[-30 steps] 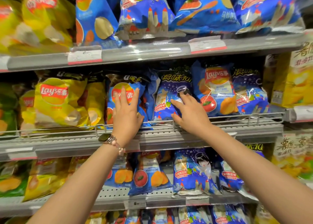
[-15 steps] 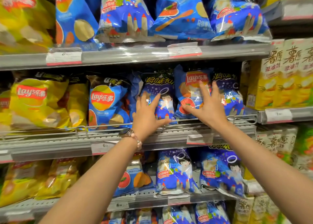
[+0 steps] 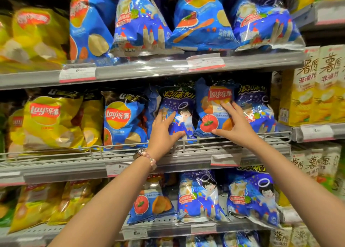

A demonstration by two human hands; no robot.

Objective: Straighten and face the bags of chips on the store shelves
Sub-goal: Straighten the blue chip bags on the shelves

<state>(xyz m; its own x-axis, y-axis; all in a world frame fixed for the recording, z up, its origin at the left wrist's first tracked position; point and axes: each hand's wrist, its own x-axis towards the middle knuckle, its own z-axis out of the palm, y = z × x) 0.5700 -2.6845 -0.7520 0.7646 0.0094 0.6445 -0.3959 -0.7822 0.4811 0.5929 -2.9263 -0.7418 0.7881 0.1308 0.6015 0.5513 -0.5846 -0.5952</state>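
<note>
On the middle shelf [image 3: 130,164] my left hand [image 3: 164,133] lies flat on the lower front of a dark blue bag with a haloed cartoon figure [image 3: 179,112], fingers spread and thumb hooked under its bottom edge. My right hand [image 3: 233,125] presses the front of the blue Lay's tomato bag [image 3: 212,108] beside it, fingers spread across it. Both bags stand upright behind the wire rail [image 3: 224,137]. Another dark blue bag [image 3: 259,108] stands at the right of them, and a blue Lay's bag [image 3: 121,121] at the left.
Yellow Lay's bags [image 3: 50,120] fill the left of the middle shelf. The top shelf [image 3: 149,69] holds leaning blue bags [image 3: 141,26]. The lower shelf carries more blue bags [image 3: 199,196]. Yellow boxes [image 3: 313,90] stand at the right. Price tags [image 3: 77,73] clip to the shelf edges.
Both hands shifted right along the middle shelf: the left from the blue Lay's bag to the haloed-figure bag, the right from that bag to the tomato Lay's bag. The camera panned right.
</note>
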